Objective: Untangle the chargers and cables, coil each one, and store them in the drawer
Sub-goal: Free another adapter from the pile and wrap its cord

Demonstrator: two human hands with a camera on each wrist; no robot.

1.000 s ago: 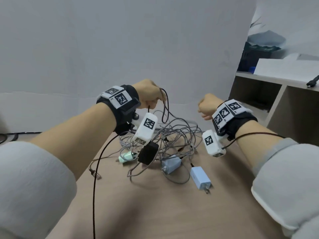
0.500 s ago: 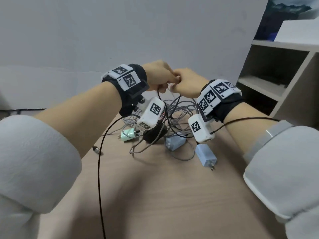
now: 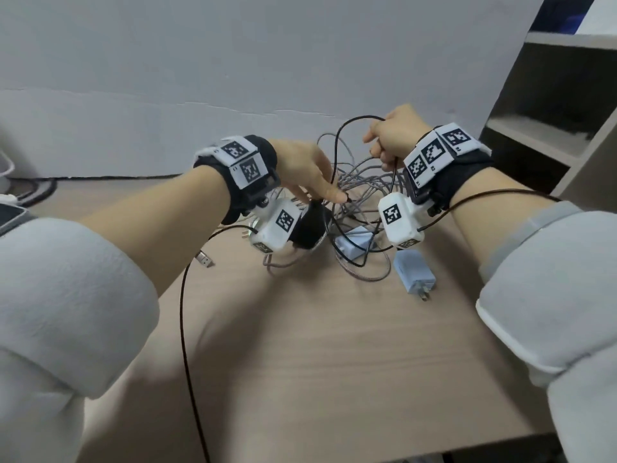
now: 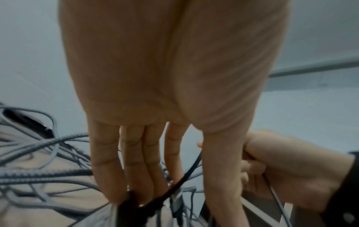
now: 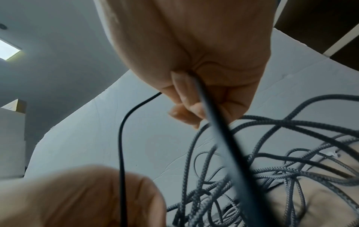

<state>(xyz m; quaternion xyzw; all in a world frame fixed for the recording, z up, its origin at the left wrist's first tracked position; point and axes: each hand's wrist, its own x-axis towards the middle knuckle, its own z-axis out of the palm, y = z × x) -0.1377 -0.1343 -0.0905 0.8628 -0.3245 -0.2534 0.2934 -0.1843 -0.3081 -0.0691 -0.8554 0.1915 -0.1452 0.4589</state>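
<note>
We are early on: our right hand [image 3: 394, 135] grips a thin black cable [image 3: 350, 125] raised above the grey tangle [image 3: 360, 182] on the table [image 3: 334, 362], while our left hand [image 3: 307, 172], fingers straight, reaches into that tangle. Nothing is coiled, two blue chargers [image 3: 414, 272] lie beside the tangle, and no drawer shows; whether the left fingertips pinch anything is blurred.

A table [image 3: 334, 379] of pale, matt wood grain holds a tangle of grey cables [image 3: 360, 182] with a rough braided cloth weave. A black cable [image 3: 347, 135] looks smooth and rubbery. Two pale blue chargers [image 3: 414, 272] are smooth matt plastic with metal prongs. The person's sleeves [image 3: 66, 295] are soft, fuzzy grey cloth.
</note>
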